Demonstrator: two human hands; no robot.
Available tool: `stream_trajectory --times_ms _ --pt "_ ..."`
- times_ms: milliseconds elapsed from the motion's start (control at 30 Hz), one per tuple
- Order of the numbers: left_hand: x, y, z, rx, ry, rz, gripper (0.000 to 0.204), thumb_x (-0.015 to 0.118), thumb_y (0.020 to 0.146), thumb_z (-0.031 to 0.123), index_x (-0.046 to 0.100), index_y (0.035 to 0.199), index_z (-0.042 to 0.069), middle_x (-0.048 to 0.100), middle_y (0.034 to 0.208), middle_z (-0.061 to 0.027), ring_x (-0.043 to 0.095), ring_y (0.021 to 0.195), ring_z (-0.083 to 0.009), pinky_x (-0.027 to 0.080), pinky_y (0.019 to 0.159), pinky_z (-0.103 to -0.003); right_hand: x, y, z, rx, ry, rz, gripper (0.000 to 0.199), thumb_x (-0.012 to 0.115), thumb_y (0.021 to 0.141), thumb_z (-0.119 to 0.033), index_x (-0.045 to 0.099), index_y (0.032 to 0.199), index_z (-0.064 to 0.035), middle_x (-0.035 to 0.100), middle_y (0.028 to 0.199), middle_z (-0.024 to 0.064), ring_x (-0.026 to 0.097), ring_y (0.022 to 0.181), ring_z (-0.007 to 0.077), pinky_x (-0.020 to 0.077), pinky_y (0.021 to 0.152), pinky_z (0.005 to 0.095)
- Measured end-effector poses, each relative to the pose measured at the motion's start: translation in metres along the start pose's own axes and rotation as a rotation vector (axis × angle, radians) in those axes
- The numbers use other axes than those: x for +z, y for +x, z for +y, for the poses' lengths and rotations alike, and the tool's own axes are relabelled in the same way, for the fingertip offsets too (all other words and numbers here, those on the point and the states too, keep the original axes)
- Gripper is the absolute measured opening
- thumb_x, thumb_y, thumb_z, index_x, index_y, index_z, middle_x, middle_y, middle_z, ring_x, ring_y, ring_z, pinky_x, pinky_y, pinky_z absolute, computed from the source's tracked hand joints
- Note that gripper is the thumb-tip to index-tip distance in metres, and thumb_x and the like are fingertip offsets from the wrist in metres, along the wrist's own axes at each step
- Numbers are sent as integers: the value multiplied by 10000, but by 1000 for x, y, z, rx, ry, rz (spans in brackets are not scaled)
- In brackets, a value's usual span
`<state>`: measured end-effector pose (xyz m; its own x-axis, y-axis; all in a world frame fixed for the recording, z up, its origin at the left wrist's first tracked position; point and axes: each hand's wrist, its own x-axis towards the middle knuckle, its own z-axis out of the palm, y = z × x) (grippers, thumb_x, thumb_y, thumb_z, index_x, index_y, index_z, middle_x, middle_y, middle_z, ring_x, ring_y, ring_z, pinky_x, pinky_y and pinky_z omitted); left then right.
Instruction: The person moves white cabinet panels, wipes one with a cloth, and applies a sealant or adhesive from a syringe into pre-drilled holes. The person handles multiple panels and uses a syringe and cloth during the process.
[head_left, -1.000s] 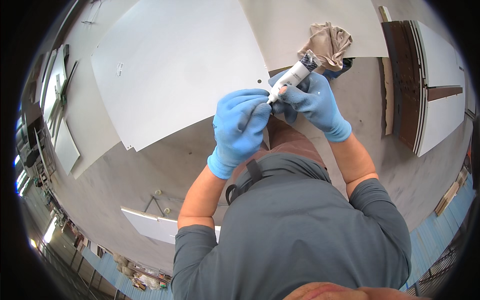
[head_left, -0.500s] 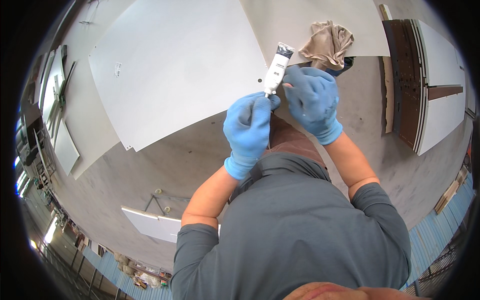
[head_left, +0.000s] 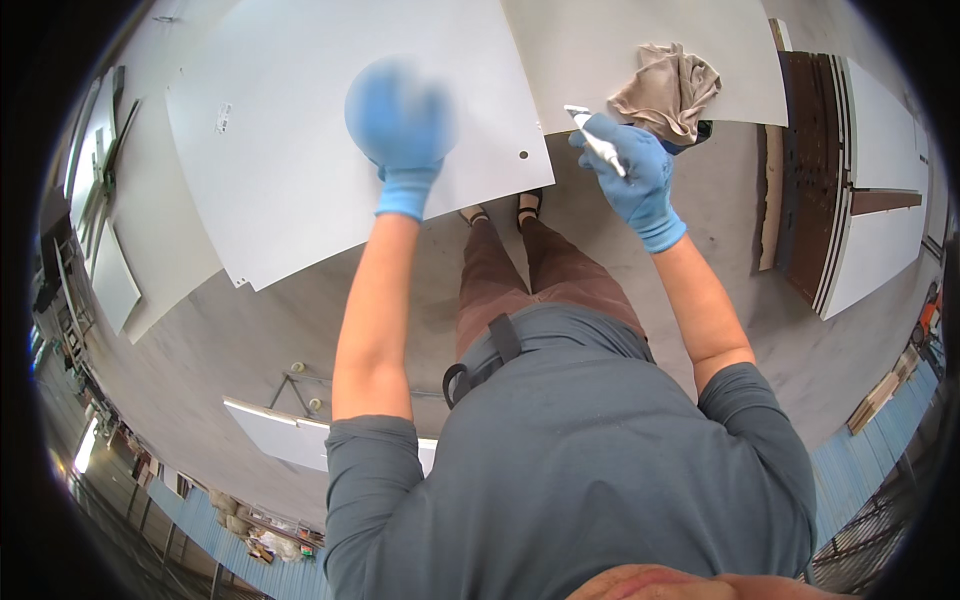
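Note:
My right hand [head_left: 636, 170], in a blue glove, grips a slim white squeeze tube [head_left: 600, 148]. The tube lies slantwise across the fingers, its flat end up and to the left. Over the large white panel [head_left: 300, 130] is my gloved left hand [head_left: 402, 120]. Its fingers are smeared by motion, so whether they touch the panel or hold anything is unclear. A small dark round hole [head_left: 523, 155] shows near the panel's right corner.
A crumpled beige cloth [head_left: 668, 92] lies beyond my right hand, over something dark. White and brown boards [head_left: 815, 180] stand stacked at the right. Further boards [head_left: 115, 270] are at the left. Behind me is a wheeled metal frame [head_left: 300, 385] by a white board.
My left hand has left the tube's nozzle end and moved forward and left over the panel. My right hand now holds the tube, turned with its nozzle end toward me.

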<state>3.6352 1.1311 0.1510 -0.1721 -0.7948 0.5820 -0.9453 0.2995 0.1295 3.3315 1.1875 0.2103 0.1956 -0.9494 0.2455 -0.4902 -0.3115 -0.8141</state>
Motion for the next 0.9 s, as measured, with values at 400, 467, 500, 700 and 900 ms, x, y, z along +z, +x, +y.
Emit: stream_trajectory --times_ms 400,467,500,700,900 --pt "12 6 -10 -212 43 -59 87 686 761 145 636 819 104 596 849 -100 602 826 -295 533 674 -402 26 0 19 10 191 -170 328 811 813 -95 705 1123 -76 743 905 96 703 800 310 558 786 389" --pt "11 7 -11 -224 41 -116 90 682 766 147 631 822 99 599 852 -100 600 828 -297 531 671 -404 26 1 18 118 300 -158 329 834 824 -143 705 1118 -73 758 958 93 711 842 301 558 790 386" --pt "11 6 -11 -198 76 -73 100 682 769 150 635 838 94 602 869 -98 602 851 -298 533 684 -405 26 3 17 75 215 -138 323 833 822 -141 706 1111 -73 759 966 90 713 860 299 557 795 384" --pt "6 5 -8 -209 168 -148 186 675 802 179 668 956 76 620 988 -88 604 1001 -298 543 779 -412 21 18 17 -91 8 -124 271 807 817 -106 709 1068 -75 756 965 92 716 887 291 544 794 369" --pt "3 4 -9 -278 176 -349 344 685 882 271 706 1150 57 663 1094 -106 618 1052 -311 530 857 -439 12 28 13 177 186 -203 184 691 864 -59 701 1047 -46 740 891 100 707 813 273 538 757 361"
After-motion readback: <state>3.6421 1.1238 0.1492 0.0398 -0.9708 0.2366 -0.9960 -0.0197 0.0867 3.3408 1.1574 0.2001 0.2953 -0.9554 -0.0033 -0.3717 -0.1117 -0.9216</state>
